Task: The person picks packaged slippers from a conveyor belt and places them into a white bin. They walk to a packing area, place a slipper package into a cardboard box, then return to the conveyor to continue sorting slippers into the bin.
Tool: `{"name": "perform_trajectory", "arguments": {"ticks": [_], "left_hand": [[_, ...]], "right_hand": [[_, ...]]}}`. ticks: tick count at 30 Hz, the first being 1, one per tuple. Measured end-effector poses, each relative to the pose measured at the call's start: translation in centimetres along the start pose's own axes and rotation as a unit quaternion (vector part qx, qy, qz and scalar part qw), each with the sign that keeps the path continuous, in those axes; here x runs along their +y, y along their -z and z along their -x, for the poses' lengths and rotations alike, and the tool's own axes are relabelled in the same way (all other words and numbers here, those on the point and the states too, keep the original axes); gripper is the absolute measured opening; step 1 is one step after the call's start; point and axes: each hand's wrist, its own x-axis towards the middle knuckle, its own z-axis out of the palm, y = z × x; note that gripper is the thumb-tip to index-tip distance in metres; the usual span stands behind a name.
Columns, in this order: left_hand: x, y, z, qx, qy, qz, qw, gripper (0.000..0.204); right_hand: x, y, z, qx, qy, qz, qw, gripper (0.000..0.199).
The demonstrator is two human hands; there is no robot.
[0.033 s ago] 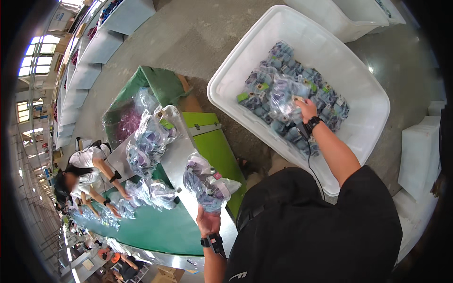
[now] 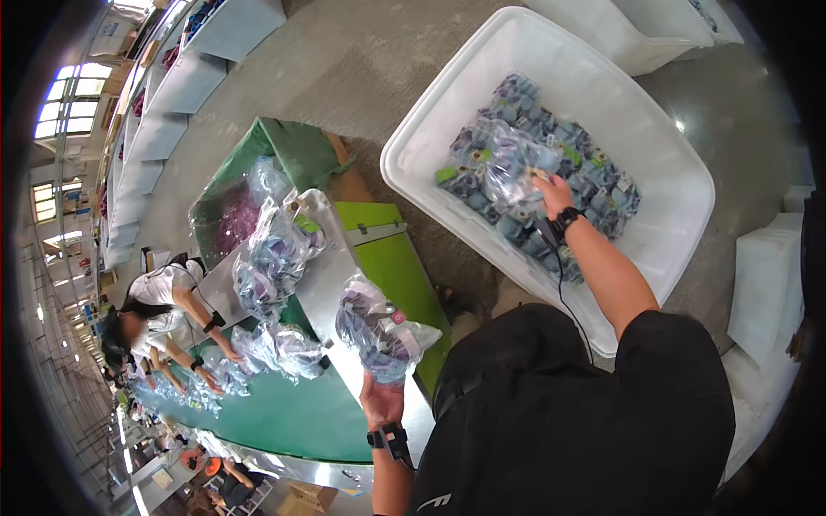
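My left hand [image 2: 381, 402] is closed on the lower end of a clear plastic bag [image 2: 379, 331] with purple and grey-blue goods inside. That bag is over the metal edge of the green-topped table [image 2: 301, 413]. Over the large white bin [image 2: 662, 163], my right hand [image 2: 556, 194] grips another clear bag [image 2: 509, 163] by its near end. Beneath it, the bin holds many packed grey-blue and purple pieces [image 2: 594, 176] with green tags. What exactly the bags contain is hard to make out through the shiny film.
More filled clear bags [image 2: 271, 267] lie on the table to the left. A co-worker [image 2: 163, 305] reaches over bags there. Behind stands a green-lined container [image 2: 288, 146] with pink bagged goods. A bright green panel [image 2: 391, 275] is between table and bin. White bins [image 2: 766, 275] stand at right.
My right hand and its bag have shifted slightly to the left over the bin. The left hand keeps its hold.
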Motion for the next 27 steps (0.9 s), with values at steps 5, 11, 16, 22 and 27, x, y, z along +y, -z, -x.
{"name": "perform_trajectory", "arguments": {"ticks": [5,11,16,22,27], "left_hand": [[0.2,-0.6,-0.8,0.003,0.014,-0.007,1.000,0.051],[1.3,-5.8,-2.4,-0.058,-0.029,-0.138,0.988,0.043],[1.8,-11.6,-6.2,-0.099,-0.031,-0.412,0.905,0.037],[-3.8,-19.6,-12.6,-0.288,0.018,-0.535,0.794,0.041],[-8.6,-23.4,-13.5,-0.264,0.016,-0.561,0.784,0.042]], "right_hand": [[-0.9,-8.0,0.3,-0.096,-0.066,0.133,0.984,0.082],[-4.5,-6.3,4.4,-0.191,0.002,0.068,0.979,0.054],[-8.9,-3.3,9.8,-0.392,0.095,0.097,0.910,0.052],[-10.6,-0.5,16.7,-0.546,0.214,0.222,0.779,0.089],[-7.0,3.6,15.8,-0.429,0.111,0.099,0.891,0.064]]}}
